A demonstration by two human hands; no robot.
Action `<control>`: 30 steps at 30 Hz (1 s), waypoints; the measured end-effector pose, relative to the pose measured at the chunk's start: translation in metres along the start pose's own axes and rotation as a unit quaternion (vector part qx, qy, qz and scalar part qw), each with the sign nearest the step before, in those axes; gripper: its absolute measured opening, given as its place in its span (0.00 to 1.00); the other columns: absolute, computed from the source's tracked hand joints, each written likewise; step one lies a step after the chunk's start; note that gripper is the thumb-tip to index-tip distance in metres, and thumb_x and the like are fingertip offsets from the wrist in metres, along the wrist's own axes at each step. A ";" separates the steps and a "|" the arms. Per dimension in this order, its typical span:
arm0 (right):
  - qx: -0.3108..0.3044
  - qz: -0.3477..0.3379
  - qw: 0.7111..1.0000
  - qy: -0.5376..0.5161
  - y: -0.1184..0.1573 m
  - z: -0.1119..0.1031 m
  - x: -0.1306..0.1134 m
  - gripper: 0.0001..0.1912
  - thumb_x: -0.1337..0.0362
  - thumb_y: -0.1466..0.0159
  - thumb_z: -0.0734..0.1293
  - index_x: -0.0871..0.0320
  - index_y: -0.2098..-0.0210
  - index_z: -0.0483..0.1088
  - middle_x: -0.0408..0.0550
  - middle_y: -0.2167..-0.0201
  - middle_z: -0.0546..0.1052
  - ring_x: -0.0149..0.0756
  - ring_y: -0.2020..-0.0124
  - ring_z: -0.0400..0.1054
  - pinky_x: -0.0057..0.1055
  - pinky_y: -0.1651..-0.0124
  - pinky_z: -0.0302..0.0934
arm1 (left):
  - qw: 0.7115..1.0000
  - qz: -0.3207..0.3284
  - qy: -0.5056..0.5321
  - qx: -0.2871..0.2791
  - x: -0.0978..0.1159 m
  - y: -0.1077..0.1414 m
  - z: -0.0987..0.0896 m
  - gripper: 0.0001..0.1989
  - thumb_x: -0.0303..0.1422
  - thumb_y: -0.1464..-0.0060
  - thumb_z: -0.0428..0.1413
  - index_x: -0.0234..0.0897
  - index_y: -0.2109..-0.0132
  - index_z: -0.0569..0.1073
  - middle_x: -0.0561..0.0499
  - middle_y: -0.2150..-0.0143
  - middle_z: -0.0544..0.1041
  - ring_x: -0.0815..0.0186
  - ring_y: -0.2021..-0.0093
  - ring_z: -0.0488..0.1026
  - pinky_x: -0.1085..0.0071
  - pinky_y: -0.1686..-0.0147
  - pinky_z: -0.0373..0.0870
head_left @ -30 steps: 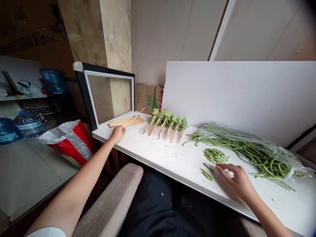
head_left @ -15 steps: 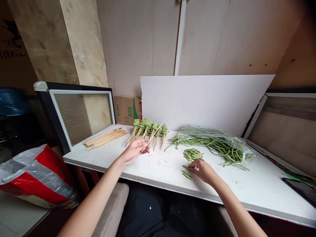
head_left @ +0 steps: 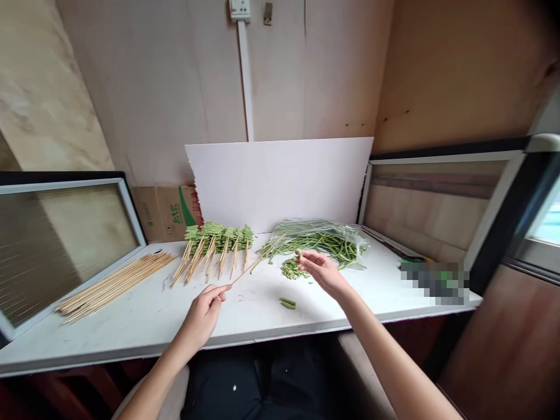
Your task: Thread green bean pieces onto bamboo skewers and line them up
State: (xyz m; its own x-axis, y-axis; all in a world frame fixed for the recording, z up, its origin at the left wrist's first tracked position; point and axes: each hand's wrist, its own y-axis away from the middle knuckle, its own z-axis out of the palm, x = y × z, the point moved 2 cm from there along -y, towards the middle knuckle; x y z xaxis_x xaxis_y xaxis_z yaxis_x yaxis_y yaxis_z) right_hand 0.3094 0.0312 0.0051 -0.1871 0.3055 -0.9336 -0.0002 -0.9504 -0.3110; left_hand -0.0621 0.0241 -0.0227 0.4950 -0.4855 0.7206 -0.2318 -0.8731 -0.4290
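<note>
A thin bamboo skewer is pinched in my left hand, its tip slanting up and away to the right. My right hand, raised above the table, grips a short green bean piece between thumb and fingertips, to the right of the skewer's tip. Below and behind that hand is a small pile of cut bean pieces, partly covered by it. Nearer the front edge lie cut bean pieces side by side. Filled bean skewers are stacked behind my left hand, sticks toward me.
Bare skewers lie in a bundle on the white table at left. Long green beans rest in a clear plastic bag at the back. A white board and a cardboard box stand behind. Framed panels flank the table.
My view has swung to the right. My right hand has lifted a bean piece off the table toward the skewer's tip. My left hand still holds the skewer, now tilted lower.
</note>
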 end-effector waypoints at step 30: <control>-0.012 -0.037 0.977 -0.210 0.011 0.014 -0.027 0.21 0.62 0.45 0.84 0.54 0.54 0.81 0.50 0.53 0.85 0.42 0.49 0.81 0.39 0.39 0.71 | 0.992 0.076 -0.093 0.043 0.022 0.007 -0.016 0.21 0.51 0.32 0.53 0.41 0.56 0.83 0.47 0.54 0.84 0.62 0.60 0.80 0.73 0.63 0.75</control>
State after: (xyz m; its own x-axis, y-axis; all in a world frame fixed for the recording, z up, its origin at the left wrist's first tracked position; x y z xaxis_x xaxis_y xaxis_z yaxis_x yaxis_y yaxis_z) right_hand 0.3005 0.0121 0.0300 -0.5746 0.3174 -0.7544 -0.0064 -0.9235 -0.3836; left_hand -0.0658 0.0069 -0.0012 0.6075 -0.5878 0.5343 -0.2471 -0.7791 -0.5762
